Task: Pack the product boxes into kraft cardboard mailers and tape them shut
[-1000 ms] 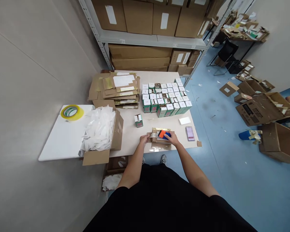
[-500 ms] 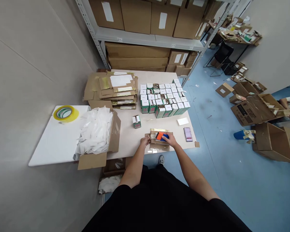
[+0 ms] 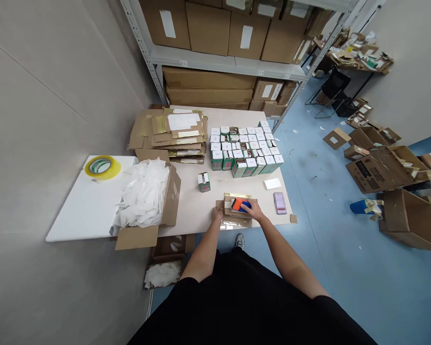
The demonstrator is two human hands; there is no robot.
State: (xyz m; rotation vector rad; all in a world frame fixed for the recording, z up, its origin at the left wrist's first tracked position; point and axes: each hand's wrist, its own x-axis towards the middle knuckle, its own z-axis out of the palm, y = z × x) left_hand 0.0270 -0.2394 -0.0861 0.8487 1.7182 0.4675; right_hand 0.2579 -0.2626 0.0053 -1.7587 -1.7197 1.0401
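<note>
On the near edge of the pale table (image 3: 190, 206) lies a taped cardboard sheet (image 3: 235, 213) with a small orange-and-blue block (image 3: 239, 205) on it. My right hand (image 3: 254, 210) rests over the block's blue end, its fingers gripping it. My left hand (image 3: 217, 214) holds the left edge of the cardboard, fingers curled down over it. The block's underside is hidden, and part of its blue end lies under my right fingers.
Behind my hands stand rows of green-and-white boxes (image 3: 246, 153). One lone box (image 3: 204, 182) sits to the left, beside an open carton of white scraps (image 3: 145, 196). Flattened cardboard (image 3: 168, 134) is stacked behind it. A white card (image 3: 272, 183) and purple packet (image 3: 279, 203) lie right.
The view has shifted slightly. My left hand sits a little nearer the sheet's front corner, and my right hand stays on the block.
</note>
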